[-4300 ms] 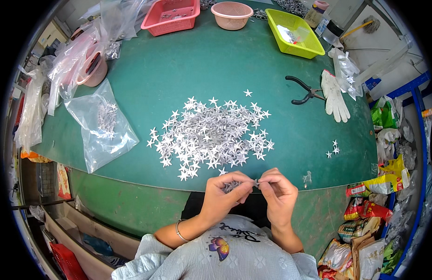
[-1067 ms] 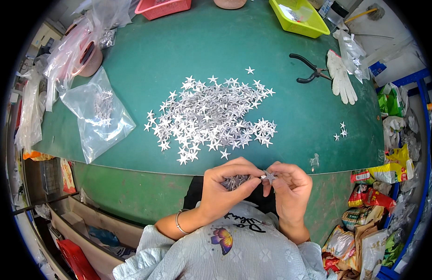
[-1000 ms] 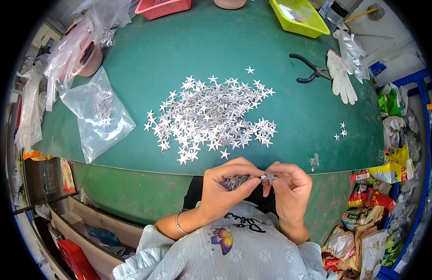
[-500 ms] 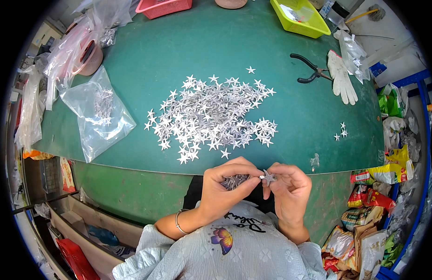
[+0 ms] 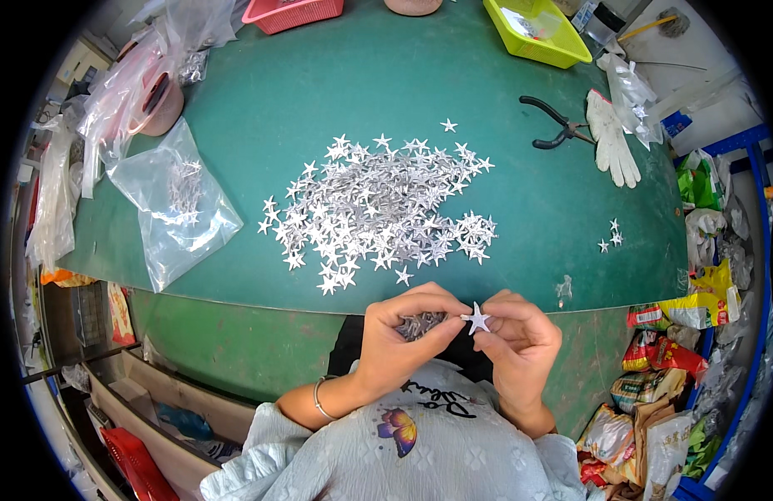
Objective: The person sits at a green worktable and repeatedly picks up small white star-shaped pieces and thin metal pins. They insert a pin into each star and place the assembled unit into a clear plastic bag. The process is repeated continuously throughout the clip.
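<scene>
Just off the table's near edge, my left hand [image 5: 407, 330] is curled around several small silver-grey metal stars [image 5: 420, 324], mostly hidden in its palm. Its thumb and forefinger tips reach one arm of a single star [image 5: 476, 319], which is held between the two hands. My right hand [image 5: 520, 338] pinches that star from the other side with its thumb and fingers. Beyond the hands, a heap of like silver stars [image 5: 378, 204] spreads over the green table [image 5: 319, 75]. One loose star [image 5: 448, 125] lies past the heap.
A clear plastic bag [image 5: 182, 217] with stars inside lies at the left. Pliers [image 5: 557, 123] and a white glove [image 5: 612, 140] are at the right, near three stars [image 5: 612, 236]. A yellow-green basket [image 5: 537, 33] and a pink basket [image 5: 294, 12] stand at the far edge.
The star between my fingers has turned, so a bright, pale face now shows where it looked dull grey. My right fingers have shifted slightly; the left hand stays in place.
</scene>
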Motion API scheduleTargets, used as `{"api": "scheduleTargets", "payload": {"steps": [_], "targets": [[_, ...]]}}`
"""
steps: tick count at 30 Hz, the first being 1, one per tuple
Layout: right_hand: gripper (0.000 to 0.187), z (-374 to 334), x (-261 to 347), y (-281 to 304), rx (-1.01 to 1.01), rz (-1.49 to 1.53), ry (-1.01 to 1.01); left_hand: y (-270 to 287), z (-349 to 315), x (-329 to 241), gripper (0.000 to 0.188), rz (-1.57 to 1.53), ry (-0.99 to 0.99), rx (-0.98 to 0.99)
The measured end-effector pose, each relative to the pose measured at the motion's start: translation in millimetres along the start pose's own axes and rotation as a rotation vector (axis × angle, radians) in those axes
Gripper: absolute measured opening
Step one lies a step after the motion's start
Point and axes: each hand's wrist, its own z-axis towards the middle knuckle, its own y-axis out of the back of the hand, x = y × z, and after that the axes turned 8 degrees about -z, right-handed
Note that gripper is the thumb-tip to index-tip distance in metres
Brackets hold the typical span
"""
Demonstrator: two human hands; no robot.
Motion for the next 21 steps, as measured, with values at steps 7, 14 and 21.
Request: {"api": "scheduleTargets", "payload": {"steps": [7, 14, 21], "targets": [[0.026, 7, 4, -1, -0.023, -0.286, 0.128, 3, 4, 4, 0.016, 0.070, -0.073, 0.043], [0.035, 11, -4, 4, -0.043, -0.880, 0.583, 4, 6, 9, 0.011, -0.159, 0.288, 0.003], [0.034, 23, -14, 10, 0.021, -0.638, 0.398, 24, 10, 31, 0.013, -0.692, 0.386, 0.092]]}}
